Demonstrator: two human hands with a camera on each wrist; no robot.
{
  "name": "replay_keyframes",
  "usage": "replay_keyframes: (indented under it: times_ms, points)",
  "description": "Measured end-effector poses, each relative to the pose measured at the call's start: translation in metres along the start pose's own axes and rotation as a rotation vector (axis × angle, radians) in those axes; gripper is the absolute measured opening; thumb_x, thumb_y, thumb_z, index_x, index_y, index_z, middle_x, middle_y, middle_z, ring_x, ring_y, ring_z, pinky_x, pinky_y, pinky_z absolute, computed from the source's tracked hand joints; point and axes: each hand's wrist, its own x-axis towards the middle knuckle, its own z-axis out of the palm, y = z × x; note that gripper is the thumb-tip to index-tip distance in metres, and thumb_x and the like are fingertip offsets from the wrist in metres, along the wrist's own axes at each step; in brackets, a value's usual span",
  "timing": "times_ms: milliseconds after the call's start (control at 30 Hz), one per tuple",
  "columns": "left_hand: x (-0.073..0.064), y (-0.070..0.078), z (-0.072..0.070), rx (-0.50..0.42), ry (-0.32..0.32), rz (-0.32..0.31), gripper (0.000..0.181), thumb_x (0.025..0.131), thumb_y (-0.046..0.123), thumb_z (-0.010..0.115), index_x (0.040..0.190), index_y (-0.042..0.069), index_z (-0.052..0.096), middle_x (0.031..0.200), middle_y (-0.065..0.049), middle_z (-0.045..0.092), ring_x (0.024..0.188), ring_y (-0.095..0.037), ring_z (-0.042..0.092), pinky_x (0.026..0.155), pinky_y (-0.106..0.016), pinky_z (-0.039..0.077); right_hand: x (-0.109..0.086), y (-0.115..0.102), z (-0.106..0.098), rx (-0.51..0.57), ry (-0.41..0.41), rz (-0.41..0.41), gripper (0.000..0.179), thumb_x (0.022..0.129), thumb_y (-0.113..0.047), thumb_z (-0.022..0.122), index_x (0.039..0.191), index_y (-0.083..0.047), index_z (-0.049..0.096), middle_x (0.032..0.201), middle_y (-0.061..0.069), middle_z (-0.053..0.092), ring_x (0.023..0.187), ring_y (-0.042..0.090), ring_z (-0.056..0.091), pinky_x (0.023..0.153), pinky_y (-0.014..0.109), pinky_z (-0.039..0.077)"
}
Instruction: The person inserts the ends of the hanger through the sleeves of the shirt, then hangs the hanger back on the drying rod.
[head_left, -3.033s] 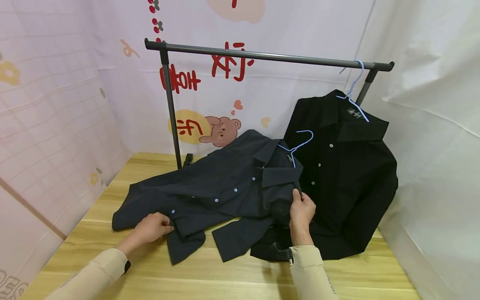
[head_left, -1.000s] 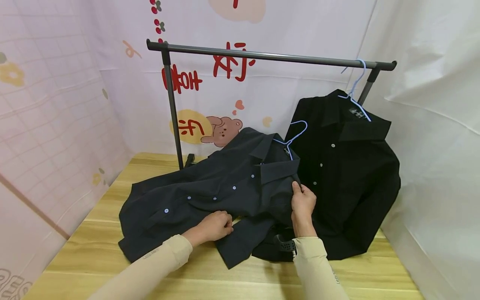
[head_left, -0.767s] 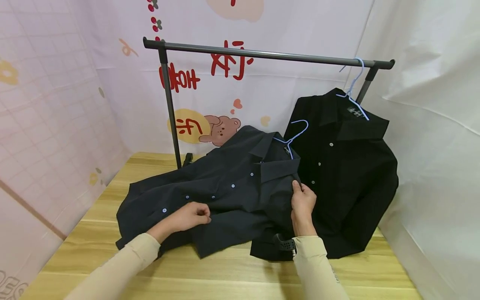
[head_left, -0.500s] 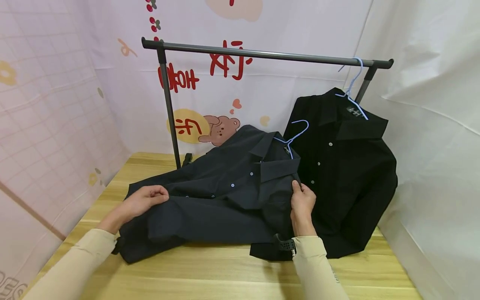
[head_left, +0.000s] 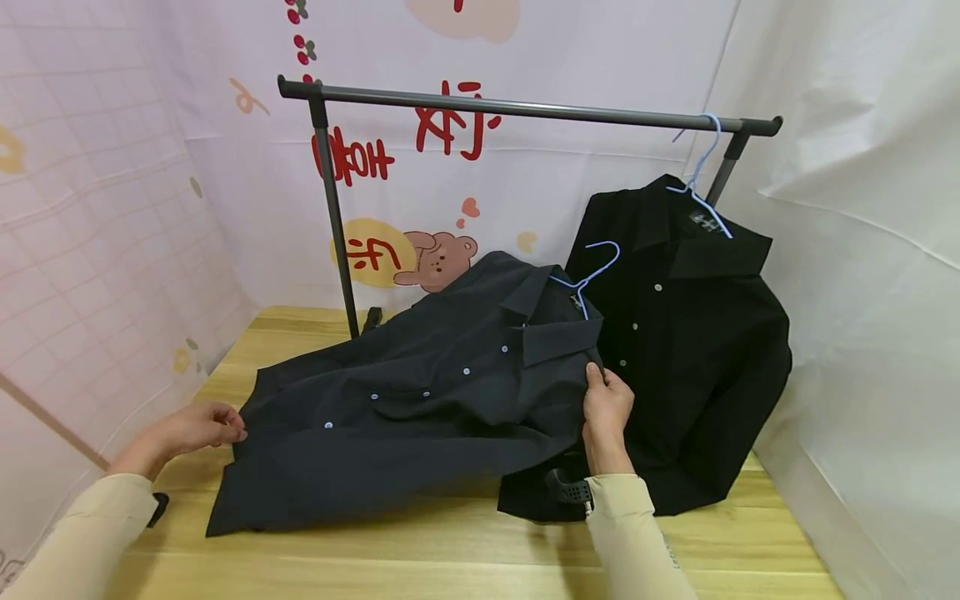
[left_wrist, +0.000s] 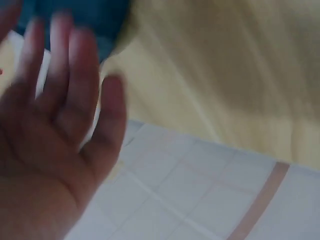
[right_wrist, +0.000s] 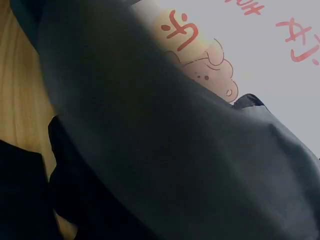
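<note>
A dark navy button-up shirt lies slanted on the table, its collar to the right with a light-blue wire hanger in the neck. My right hand grips the shirt at the shoulder beside the collar. That hand does not show in the right wrist view, where the dark cloth fills most of the picture. At the shirt's lower left edge is my left hand. In the left wrist view its fingers are spread and nearly straight, holding nothing. The near sleeve stretches left along the shirt's front.
A black shirt hangs at the right by another blue hanger from the dark metal rack. Its lower part rests on the wooden table. A printed white curtain stands close behind and at both sides.
My left hand has drawn the near sleeve leftward from the middle, let it go and moved out to the left edge. My right hand keeps its grip at the shoulder.
</note>
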Motion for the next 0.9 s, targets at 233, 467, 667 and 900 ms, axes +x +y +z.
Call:
replay_keyframes:
  times_ms: [233,467,667,900]
  points:
    - [0.015,-0.006,0.006,0.158,0.256,-0.12,0.052,0.103,0.034,0.049,0.12,-0.014,0.055,0.122,-0.041,0.051,0.106,-0.055,0.051,0.08,-0.058,0.047,0.0,0.002,-0.004,-0.027,0.018,-0.019,0.033,0.102,-0.023,0.057,0.087,0.006,0.062,0.078,0.007,0.048,0.077,0.024,0.047,0.07,0.034,0.038]
    - [0.04,-0.005,0.017,0.031,0.203,-0.221,0.07,0.105,0.043,0.04,0.134,-0.021,0.039,0.133,-0.044,0.04,0.118,-0.058,0.043,0.093,-0.062,0.042,0.0,-0.001,-0.007,0.012,0.025,-0.038,0.033,0.102,-0.022,0.059,0.096,0.009,0.067,0.085,0.008,0.053,0.082,0.022,0.049,0.072,0.032,0.04]
    - [0.055,0.004,0.027,0.054,0.186,-0.251,0.075,0.104,0.041,0.041,0.139,-0.024,0.03,0.138,-0.046,0.031,0.122,-0.06,0.038,0.098,-0.062,0.039,0.001,-0.005,-0.011,-0.002,0.028,-0.064,0.033,0.102,-0.023,0.058,0.093,0.009,0.065,0.077,0.004,0.049,0.077,0.021,0.048,0.069,0.032,0.039]
    - [0.062,0.009,0.031,-0.029,0.194,-0.251,0.056,0.102,0.022,0.051,0.136,-0.022,0.041,0.139,-0.044,0.033,0.126,-0.06,0.035,0.101,-0.061,0.038,0.005,-0.006,-0.016,-0.036,0.029,-0.075,0.035,0.102,-0.026,0.059,0.091,0.007,0.066,0.071,0.001,0.045,0.075,0.02,0.048,0.066,0.03,0.039]
